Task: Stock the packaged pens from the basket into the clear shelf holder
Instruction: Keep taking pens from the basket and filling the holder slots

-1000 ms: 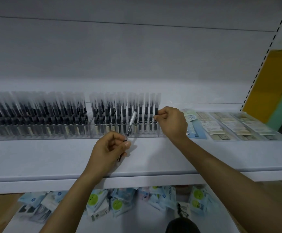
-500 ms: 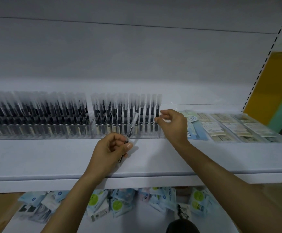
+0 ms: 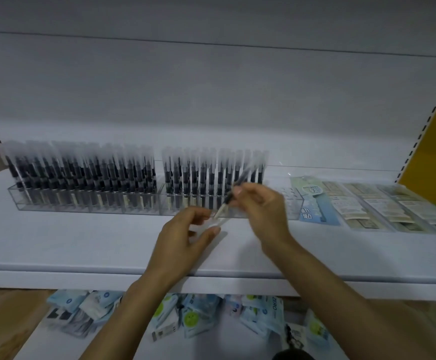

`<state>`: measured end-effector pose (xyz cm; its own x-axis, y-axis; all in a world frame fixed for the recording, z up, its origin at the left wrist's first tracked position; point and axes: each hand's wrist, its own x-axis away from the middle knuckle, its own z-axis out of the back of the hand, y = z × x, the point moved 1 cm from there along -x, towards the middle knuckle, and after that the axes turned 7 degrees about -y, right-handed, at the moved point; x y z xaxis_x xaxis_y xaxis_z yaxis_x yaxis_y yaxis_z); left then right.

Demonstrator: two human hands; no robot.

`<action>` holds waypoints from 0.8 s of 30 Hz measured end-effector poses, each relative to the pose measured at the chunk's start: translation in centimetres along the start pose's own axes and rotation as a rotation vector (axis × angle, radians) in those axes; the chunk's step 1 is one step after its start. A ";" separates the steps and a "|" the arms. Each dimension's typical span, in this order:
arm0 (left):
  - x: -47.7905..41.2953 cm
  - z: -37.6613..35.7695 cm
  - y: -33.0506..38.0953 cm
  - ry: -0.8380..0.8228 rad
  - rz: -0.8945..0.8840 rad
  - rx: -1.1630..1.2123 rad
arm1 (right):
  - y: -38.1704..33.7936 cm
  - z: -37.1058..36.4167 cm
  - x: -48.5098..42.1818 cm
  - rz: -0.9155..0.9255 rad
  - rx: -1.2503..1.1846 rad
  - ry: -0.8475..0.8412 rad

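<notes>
Your right hand (image 3: 261,206) pinches the packaged pen (image 3: 233,193), left hand (image 3: 185,235) released; next, upend it into the clear holder's (image 3: 293,209) empty slots at 2 o'clock.

White shelf (image 3: 81,245), grey back panel (image 3: 211,87), dim light.

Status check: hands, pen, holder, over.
Right hand pinching pen, tilted. Left hand open below its lower end. Holder has free slots at right end. Nothing blocking.

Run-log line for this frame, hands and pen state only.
right hand: pinching clear-sleeved black pen, tilted | left hand: open at its lower end | clear acrylic shelf holder: right end unfilled
</notes>
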<state>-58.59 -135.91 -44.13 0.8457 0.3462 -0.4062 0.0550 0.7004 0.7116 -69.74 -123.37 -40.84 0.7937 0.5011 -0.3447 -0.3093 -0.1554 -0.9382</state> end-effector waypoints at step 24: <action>-0.8 3.9 -5.7 -0.030 -0.062 -0.538 | 0.8 1.5 -5.8 0.251 0.511 0.160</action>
<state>-57.50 -142.60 -45.60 0.8648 0.2813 -0.4160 -0.1671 0.9424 0.2897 -75.41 -125.10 -39.51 0.7204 0.3610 -0.5923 -0.6796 0.1967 -0.7067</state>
